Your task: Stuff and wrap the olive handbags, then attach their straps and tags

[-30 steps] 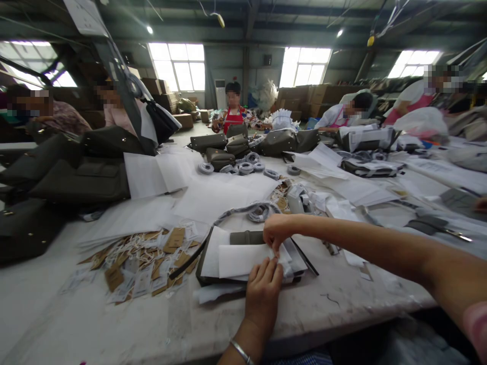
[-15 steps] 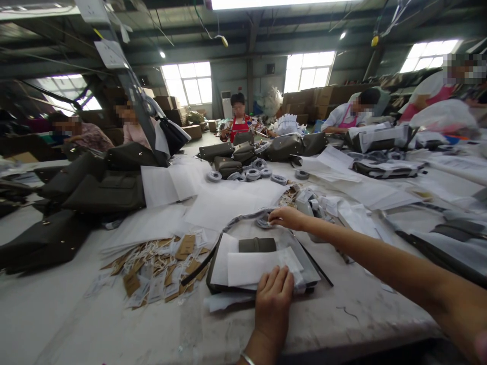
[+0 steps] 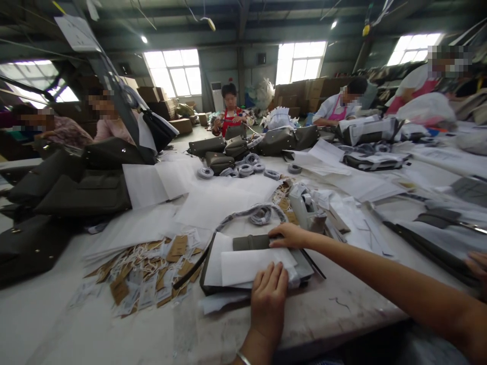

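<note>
Left hand (image 3: 269, 296): bare. Left wrist (image 3: 258, 339): one bangle (image 3: 243, 358), silver, narrow, shiny curved band, partly cut by bottom frame edge; any surface pattern too small to read. Right hand (image 3: 288, 236): bare. Right arm (image 3: 380, 279): also bare, tapers towards wrist, uncovered right up to where frame crops it.

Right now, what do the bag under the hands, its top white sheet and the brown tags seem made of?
Bag: likely leather or imitation; dark olive, smooth, low sheen.
Sheet: foam or paper, can't tell; matte, evenly white.
Tags: probably card; matte brown, flat, straight-edged.
</note>
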The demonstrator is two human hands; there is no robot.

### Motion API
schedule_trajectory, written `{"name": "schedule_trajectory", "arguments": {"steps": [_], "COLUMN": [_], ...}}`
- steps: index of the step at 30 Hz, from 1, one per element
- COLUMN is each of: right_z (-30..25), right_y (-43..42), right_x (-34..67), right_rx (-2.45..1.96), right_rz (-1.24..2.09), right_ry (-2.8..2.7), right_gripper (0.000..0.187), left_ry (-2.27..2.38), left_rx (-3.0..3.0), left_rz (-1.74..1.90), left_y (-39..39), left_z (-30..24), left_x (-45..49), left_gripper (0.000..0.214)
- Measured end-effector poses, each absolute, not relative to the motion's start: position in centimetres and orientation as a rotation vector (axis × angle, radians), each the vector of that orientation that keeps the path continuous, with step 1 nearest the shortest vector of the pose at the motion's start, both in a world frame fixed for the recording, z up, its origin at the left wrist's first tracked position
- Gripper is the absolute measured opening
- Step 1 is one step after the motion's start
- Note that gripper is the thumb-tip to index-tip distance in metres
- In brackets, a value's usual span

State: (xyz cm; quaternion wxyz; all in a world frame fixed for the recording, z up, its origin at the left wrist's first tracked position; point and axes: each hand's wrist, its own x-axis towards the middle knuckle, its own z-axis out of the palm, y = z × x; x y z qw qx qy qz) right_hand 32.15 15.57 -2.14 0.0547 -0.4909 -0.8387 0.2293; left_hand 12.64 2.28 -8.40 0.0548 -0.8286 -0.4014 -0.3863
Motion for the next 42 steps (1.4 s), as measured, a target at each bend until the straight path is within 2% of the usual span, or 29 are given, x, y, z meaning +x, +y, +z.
{"name": "schedule_trajectory", "arguments": {"steps": [2,4,10,12,15,16,19,23,26,28,30,32,34,37,40,42], "right_z": [-2.0,-1.4,0.2,-0.9,-3.6,-4.3,-5.2,-3.9,-3.5,-3.9,-4.5,-4.9,-5.2,-5.3,-5.0,-4.4], "right_y": [16.5,16.4,8.7,5.0,1.6,1.2,1.9,2.7,1.2,-0.1,-1.0,-1.4,-1.3,-0.8,-0.3,-0.1], "right_x": [31.8,31.4,31.0,31.2,31.6,31.8,33.1,34.7,33.7,31.8,29.5,27.2,25.3,23.4,22.2,21.4], "right_rx": [-1.51,-1.519,-1.444,-1.34,-1.272,-1.27,-1.283,-1.387,-1.467,-1.533,-1.521,-1.36,-1.166,-1.006,-0.938,-0.928], "right_rz": [0.669,0.615,0.416,0.372,0.23,0.168,-0.02,-0.151,0.109,0.591,1.174,1.544,1.653,1.646,1.601,1.593], "right_ry": [-2.512,-2.469,-2.321,-2.368,-2.449,-2.466,-2.476,-2.312,-2.004,-1.722,-1.319,-0.865,-0.498,-0.161,-0.078,-0.201], "right_gripper": [0.027,0.022,0.035,0.047,0.077,0.079,0.066,0.058,0.036,0.026,0.029,0.034,0.036,0.032,0.03,0.037], "left_ry": [-1.21,-1.209,-1.173,-1.157,-1.075,-1.02,-0.943,-0.988,-1.009,-1.042,-1.062,-1.067,-1.059,-1.052,-1.128,-1.188], "left_rx": [-2.53,-2.554,-2.624,-2.683,-2.807,-2.821,-2.727,-2.61,-2.588,-2.591,-2.605,-2.626,-2.643,-2.636,-2.61,-2.606], "left_rz": [-1.162,-1.141,-1.09,-1.072,-0.972,-0.904,-0.655,-0.44,-0.472,-0.555,-0.643,-0.714,-0.77,-0.851,-0.917,-0.958], "left_y": [2.3,2.3,2.1,2.0,1.9,1.9,2.6,3.8,4.5,4.6,4.6,4.5,4.5,4.6,4.5,4.4], "left_z": [-8.4,-8.3,-7.3,-6.4,-4.6,-4.0,-2.3,-1.8,-3.2,-4.3,-5.1,-5.5,-5.5,-5.2,-5.1,-5.2], "left_x": [12.6,12.4,11.9,11.4,9.8,9.0,6.2,3.0,2.2,2.1,2.2,2.3,2.3,2.1,1.5,1.0], "left_gripper": [0.026,0.027,0.03,0.034,0.043,0.045,0.056,0.065,0.057,0.052,0.048,0.046,0.045,0.046,0.047,0.048]}}
